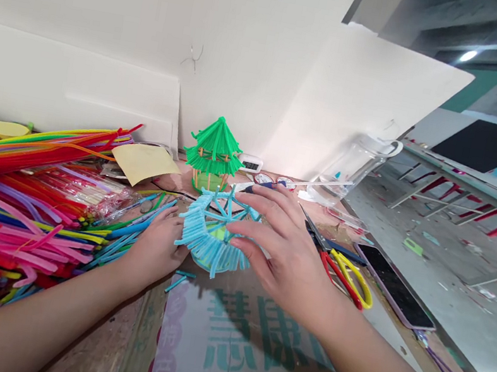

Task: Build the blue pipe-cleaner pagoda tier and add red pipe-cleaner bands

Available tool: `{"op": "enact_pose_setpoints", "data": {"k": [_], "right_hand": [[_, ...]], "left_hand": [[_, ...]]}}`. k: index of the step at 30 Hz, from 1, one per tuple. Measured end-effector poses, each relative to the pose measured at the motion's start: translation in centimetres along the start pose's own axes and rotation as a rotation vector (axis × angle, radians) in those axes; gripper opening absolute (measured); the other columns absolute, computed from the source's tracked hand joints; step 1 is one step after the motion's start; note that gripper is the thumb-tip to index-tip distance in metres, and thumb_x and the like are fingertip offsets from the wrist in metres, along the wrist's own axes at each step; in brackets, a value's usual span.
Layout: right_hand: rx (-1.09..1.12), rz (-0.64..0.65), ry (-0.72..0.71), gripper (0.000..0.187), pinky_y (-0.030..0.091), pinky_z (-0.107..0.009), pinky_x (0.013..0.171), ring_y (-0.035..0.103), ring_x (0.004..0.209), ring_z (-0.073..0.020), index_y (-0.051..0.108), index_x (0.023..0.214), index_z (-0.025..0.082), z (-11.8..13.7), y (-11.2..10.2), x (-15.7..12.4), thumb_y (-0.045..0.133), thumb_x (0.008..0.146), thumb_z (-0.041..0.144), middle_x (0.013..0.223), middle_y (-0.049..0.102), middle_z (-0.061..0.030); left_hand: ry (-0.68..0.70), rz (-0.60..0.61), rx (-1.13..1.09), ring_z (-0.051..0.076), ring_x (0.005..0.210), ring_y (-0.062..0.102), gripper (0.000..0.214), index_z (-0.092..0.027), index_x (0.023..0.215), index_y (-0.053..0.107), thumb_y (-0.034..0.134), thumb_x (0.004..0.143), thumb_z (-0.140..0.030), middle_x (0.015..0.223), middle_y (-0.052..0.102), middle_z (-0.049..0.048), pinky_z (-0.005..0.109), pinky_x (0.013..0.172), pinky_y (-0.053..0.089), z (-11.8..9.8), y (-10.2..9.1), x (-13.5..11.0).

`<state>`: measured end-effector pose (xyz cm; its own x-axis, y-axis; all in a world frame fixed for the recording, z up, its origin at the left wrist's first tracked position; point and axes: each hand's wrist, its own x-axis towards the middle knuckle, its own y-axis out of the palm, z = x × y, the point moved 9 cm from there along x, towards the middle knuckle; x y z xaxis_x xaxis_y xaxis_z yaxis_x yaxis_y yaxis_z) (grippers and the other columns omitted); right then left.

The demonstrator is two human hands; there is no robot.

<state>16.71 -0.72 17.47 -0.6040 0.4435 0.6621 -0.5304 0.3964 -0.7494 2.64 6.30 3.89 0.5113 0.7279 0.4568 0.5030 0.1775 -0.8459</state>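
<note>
A light blue pipe-cleaner roof piece (211, 234), fringed round its rim with spokes meeting in the middle, sits on the table in front of me. My left hand (155, 246) rests at its left edge, fingers curled against the fringe. My right hand (284, 243) lies over its right side with fingers spread, fingertips touching the rim and spokes. Behind it stands a finished green pipe-cleaner pavilion (213, 154) with a two-tier roof.
A big heap of coloured pipe cleaners (10, 201) fills the left. Scissors with red and yellow handles (343, 273) and a phone (394, 285) lie to the right. A clear plastic jar (352, 166) lies at the back. White boards form the wall.
</note>
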Motion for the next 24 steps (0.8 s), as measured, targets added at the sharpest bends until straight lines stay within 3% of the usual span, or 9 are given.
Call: {"op": "enact_pose_setpoints", "data": {"k": [7,15,21,24], "right_hand": [[-0.011,0.015,0.054,0.012,0.04,-0.057,0.116,0.052,0.137,-0.0305,0.069,0.103,0.021,-0.31,0.11,0.08,0.066,0.097,0.031,0.134,0.067,-0.012],[-0.021,0.038,0.078,0.01,0.032,-0.057,0.12,0.052,0.136,-0.0307,0.068,0.09,0.02,-0.05,0.54,0.0,0.064,0.097,0.026,0.13,0.068,-0.01],[-0.023,0.019,0.108,0.017,0.031,-0.056,0.121,0.049,0.138,-0.0322,0.065,0.091,0.019,-0.06,0.13,0.09,0.072,0.092,0.035,0.13,0.068,-0.0119],[-0.036,0.032,0.108,0.014,0.032,-0.057,0.12,0.049,0.138,-0.0315,0.065,0.092,0.02,-0.05,0.37,0.15,0.067,0.095,0.034,0.131,0.067,-0.0112]], "left_hand": [[0.013,0.013,0.025,0.028,0.126,0.062,0.04,-0.024,0.117,0.073,0.05,0.087,-0.012,0.12,0.076,0.0074,0.056,0.12,0.033,-0.16,-0.06,-0.07],[0.01,0.044,0.027,0.028,0.124,0.063,0.042,-0.025,0.128,0.067,0.051,0.091,-0.016,0.122,0.075,0.0077,0.056,0.122,0.029,-0.3,0.12,0.0],[0.021,0.032,0.019,0.029,0.125,0.062,0.038,-0.023,0.123,0.07,0.05,0.091,-0.017,0.121,0.075,0.0082,0.057,0.122,0.029,-0.38,0.06,-0.05],[0.023,0.03,0.029,0.028,0.126,0.061,0.036,-0.025,0.117,0.073,0.051,0.09,-0.016,0.121,0.075,0.0067,0.057,0.122,0.028,-0.41,0.07,-0.08]]}}
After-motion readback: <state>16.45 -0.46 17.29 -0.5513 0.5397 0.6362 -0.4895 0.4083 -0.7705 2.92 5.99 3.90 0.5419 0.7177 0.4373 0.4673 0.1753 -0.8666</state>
